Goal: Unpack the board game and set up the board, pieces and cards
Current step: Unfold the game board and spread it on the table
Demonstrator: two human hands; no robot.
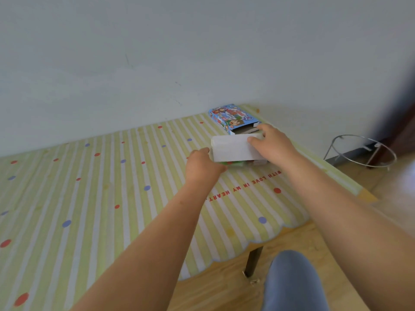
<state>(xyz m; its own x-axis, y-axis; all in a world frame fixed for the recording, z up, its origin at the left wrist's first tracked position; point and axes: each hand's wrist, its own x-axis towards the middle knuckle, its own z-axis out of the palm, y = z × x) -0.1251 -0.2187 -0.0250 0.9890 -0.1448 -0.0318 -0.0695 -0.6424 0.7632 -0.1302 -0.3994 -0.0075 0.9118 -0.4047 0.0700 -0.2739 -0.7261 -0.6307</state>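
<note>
Game box lies open-mouthed at the far corner of the tabletop. Just in front of its mouth is a white folded sheet, likely the board, long axis crosswise to the box. Left hand grips its left end. Right hand clasps the right end, thumb on top. Green and red pieces show beneath the sheet.

a home room — striped tablecloth, wood floor, plain wall.
</note>
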